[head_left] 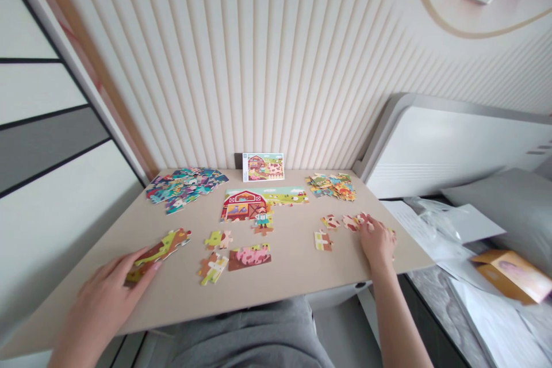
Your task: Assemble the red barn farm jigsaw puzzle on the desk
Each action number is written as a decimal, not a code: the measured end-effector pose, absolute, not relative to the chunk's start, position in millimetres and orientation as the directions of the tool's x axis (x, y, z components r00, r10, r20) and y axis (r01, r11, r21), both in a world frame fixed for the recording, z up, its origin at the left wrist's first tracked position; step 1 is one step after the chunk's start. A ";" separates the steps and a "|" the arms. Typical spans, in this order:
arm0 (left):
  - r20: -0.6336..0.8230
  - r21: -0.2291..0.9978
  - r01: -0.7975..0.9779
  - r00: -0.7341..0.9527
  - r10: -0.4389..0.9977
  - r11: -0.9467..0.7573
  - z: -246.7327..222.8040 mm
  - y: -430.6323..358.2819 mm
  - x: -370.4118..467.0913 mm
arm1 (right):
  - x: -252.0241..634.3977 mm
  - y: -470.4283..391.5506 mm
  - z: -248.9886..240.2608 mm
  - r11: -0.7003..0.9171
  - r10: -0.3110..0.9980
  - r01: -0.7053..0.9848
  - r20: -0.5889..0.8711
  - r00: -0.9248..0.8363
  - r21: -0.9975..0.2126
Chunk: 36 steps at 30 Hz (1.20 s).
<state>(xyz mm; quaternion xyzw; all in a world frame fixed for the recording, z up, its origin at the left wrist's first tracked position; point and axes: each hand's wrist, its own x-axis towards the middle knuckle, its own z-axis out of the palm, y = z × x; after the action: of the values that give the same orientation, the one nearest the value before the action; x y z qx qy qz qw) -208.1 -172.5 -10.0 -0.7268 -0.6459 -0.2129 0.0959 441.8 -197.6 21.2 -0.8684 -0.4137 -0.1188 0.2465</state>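
Observation:
My left hand (114, 282) is at the table's left, its thumb and fingers on either side of a joined strip of brown and green puzzle pieces (161, 247). My right hand (376, 238) is at the right with bent fingers on a brown-and-white puzzle piece (362, 218), partly hidden under them. Similar spotted pieces (332, 221) lie just left of that hand, and a loose green-and-brown piece (323, 240) sits below them. In the middle lies a partly joined barn puzzle (245, 207). Nearer me are a joined pink pig section (250, 257) and loose pieces (213, 267).
A picture card (263, 167) of the farm scene leans against the ribbed wall (259, 57). A heap of blue-purple pieces (185, 187) lies back left, a yellow-orange heap (332, 186) back right. Beyond the table's right edge is a bed with papers and an orange box (513, 276).

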 end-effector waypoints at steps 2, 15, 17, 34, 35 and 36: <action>0.433 0.129 0.982 0.066 0.899 -0.134 -9.7 -172.8 -208.0 | 437.4 -195.5 20.5 -0.498 0.719 0.819 0.392 0.574 -0.286; 0.422 0.157 0.978 0.060 0.905 -0.138 -8.0 -173.6 -206.2 | 427.7 -196.3 17.8 -0.635 0.658 0.743 0.356 0.664 -0.212; 0.425 0.157 0.978 0.060 0.903 -0.139 -8.3 -173.8 -205.8 | 428.8 -195.8 16.9 -0.640 0.662 0.741 0.344 0.666 -0.205; 0.439 0.148 0.981 0.048 0.897 -0.125 -7.5 -175.6 -201.3 | 424.1 -195.6 27.6 -0.609 0.668 0.766 0.389 0.635 -0.204; 0.440 0.150 0.981 0.048 0.897 -0.126 -7.5 -175.6 -200.9 | 418.5 -194.5 31.1 -0.568 0.685 0.794 0.410 0.603 -0.219; 0.441 0.154 0.980 0.048 0.896 -0.128 -7.6 -175.5 -200.6 | 410.6 -192.7 35.4 -0.499 0.718 0.832 0.421 0.554 -0.243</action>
<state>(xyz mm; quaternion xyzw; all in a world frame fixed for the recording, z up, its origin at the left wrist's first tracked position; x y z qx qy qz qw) -200.6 -175.5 -7.6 -0.7176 -0.6535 -0.2215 0.0945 410.6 -192.7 35.4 -0.8555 -0.4529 -0.1333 0.2128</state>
